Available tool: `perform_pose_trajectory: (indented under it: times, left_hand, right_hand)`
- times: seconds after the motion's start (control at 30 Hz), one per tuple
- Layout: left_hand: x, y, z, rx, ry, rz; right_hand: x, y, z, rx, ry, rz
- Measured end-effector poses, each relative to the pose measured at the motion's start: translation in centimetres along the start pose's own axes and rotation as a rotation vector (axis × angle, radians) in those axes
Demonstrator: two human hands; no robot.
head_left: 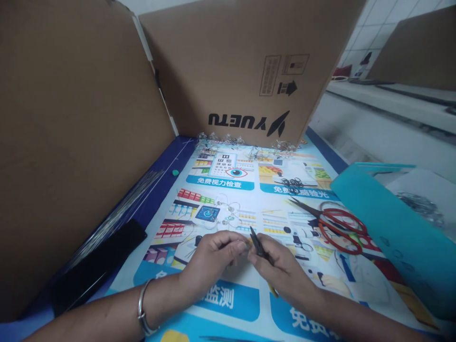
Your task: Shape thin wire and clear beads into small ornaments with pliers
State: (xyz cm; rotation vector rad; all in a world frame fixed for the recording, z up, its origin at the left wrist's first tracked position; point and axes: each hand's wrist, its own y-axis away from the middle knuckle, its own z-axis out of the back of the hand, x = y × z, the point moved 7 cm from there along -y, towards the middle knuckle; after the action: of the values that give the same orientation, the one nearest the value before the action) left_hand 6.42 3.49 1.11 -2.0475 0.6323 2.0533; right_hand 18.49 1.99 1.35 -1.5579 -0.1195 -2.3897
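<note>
My left hand (223, 251) is closed in a pinch at the middle of the printed mat (245, 266), its thumb and finger meeting on something too small to make out. Close beside it, my right hand (281, 266) is wrapped around dark-jawed pliers (261, 249), whose narrow tip points up and away from me. A bit of yellow handle shows below the palm. The two hands nearly touch at the fingertips. Just beyond them lie several thin wire pieces with small clear parts (230, 213).
Red-handled scissors (342, 228) lie to the right, by a turquoise box (384, 228) holding shiny metal bits. A coil of black wire (292, 184) sits further back. At left are a black phone-like slab (103, 266) and thin wires (117, 213). Cardboard walls (228, 61) stand behind and left.
</note>
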Motion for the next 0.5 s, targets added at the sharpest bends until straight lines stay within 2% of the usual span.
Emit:
perform_pose_trajectory:
  times: [0.17,0.33,0.43,0.5]
  left_hand:
    - [-0.4,0.1,0.5,-0.049,-0.022,-0.082]
    - [-0.9,-0.1,2.2,-0.195,0.032,-0.142]
    - [-0.8,-0.4,2.5,-0.194,0.104,-0.121]
    - [-0.7,-0.6,2.7,-0.178,0.131,-0.108]
  right_hand:
    - [0.5,0.2,-0.4,0.014,0.024,0.050]
    - [0.0,0.2,1.2,-0.012,-0.067,0.021]
    - [-0.6,-0.4,2.5,-0.056,-0.005,0.066]
    - [-0.6,-0.7,2.7,-0.055,0.089,0.162]
